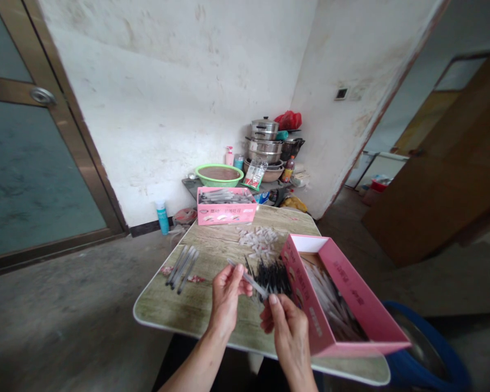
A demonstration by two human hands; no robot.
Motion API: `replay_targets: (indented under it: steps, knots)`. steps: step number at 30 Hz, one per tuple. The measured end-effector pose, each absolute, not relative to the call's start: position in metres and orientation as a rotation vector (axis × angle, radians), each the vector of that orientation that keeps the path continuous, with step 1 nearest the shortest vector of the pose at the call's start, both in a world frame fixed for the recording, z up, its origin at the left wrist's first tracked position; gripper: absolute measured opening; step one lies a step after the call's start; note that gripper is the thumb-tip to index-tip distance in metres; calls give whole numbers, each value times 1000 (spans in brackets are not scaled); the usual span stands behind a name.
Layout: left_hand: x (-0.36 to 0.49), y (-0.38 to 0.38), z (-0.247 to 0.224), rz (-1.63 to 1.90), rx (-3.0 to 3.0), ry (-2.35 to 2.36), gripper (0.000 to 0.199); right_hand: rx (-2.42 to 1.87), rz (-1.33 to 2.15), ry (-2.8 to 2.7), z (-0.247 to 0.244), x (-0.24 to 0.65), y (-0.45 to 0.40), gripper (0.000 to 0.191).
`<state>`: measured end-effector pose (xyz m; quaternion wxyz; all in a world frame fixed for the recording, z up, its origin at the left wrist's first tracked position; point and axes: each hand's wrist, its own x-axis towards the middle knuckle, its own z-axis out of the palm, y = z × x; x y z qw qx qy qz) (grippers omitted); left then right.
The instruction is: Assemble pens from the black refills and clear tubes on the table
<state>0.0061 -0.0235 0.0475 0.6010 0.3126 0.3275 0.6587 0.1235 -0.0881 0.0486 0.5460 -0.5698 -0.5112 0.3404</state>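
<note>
Between my two hands, a slim translucent pen barrel [253, 282] is held slanting over the table. My left hand [227, 291] pinches it near its upper end, thumb on top. At the lower end, my right hand [285, 321] grips it between thumb and fingers; whether a smaller part is also there cannot be seen. Just behind the hands lies a heap of thin black pen parts [273, 276]. Small whitish pieces [259, 240] are spread beyond it. Several pens with dark tips [182, 267] lie side by side to the left.
On the right of the table [163, 310], an open pink box [351, 283] holds many translucent barrels. Another pink box [227, 209], full of pens, stands at the far edge. Behind it are a green basin [219, 175] and stacked pots [264, 142]. A blue tub [428, 348] stands at lower right.
</note>
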Motion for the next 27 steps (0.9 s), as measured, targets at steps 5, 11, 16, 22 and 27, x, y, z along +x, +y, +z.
replay_targets:
  steps: [5,11,16,22,27]
  knots:
    - [6,-21,46,1535,720,767,32,-1332,858,-1135,45,124,-87,35]
    - [7,-21,43,1515,728,766,31,-1350,834,-1187,45,124,-85,45]
    - [5,-21,43,1517,714,764,31,-1336,833,-1150,46,124,-86,36]
    - [6,-21,43,1505,712,776,31,-1362,872,-1159,44,123,-86,46]
    - [6,-22,43,1507,708,771,33,-1329,844,-1163,42,122,-86,32]
